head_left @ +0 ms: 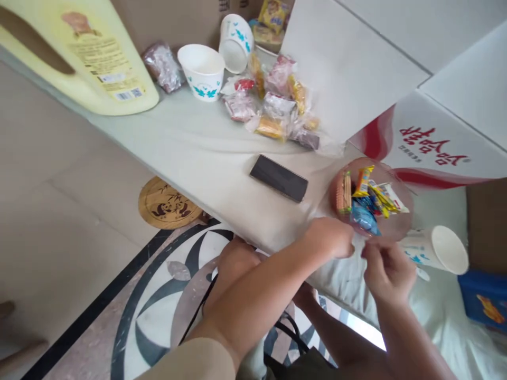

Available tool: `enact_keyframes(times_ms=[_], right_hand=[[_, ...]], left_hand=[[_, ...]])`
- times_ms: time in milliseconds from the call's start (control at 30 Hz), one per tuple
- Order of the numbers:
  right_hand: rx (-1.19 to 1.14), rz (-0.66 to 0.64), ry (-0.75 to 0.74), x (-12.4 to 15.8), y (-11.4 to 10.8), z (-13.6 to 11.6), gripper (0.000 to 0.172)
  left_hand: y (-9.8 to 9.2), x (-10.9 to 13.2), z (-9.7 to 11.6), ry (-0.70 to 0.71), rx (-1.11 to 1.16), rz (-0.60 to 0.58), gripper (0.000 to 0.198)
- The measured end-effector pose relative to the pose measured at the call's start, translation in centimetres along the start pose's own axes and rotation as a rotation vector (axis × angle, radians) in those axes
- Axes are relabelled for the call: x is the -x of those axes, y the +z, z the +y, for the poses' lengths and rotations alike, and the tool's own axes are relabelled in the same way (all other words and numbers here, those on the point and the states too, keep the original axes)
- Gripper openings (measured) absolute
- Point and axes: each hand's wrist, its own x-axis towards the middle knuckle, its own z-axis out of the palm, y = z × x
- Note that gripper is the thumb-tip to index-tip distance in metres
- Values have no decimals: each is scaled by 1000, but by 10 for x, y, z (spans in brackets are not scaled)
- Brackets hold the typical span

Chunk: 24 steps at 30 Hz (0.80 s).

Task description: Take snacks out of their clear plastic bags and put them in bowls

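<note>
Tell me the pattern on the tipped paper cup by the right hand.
Paper cup: white with blue leaf prints, head view.

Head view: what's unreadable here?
Grip of left hand and right hand on the snack bag neck, head view: hidden by their own knuckles, blurred.
Yellow jug, head view: cut off by top and left edges; label too small.
Blue box, head view: cut off by right edge.

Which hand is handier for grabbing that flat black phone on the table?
Probably the left hand: it pinches the clear plastic snack bag on the side nearest the flat black phone; the right hand lies farther.
</note>
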Motion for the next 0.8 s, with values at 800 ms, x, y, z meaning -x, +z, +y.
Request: enact_keyframes(times_ms=[800], right_hand=[[-188, -192, -384, -130, 55, -72, 61]], left_hand=[[4, -1, -7, 21, -83, -163, 46]])
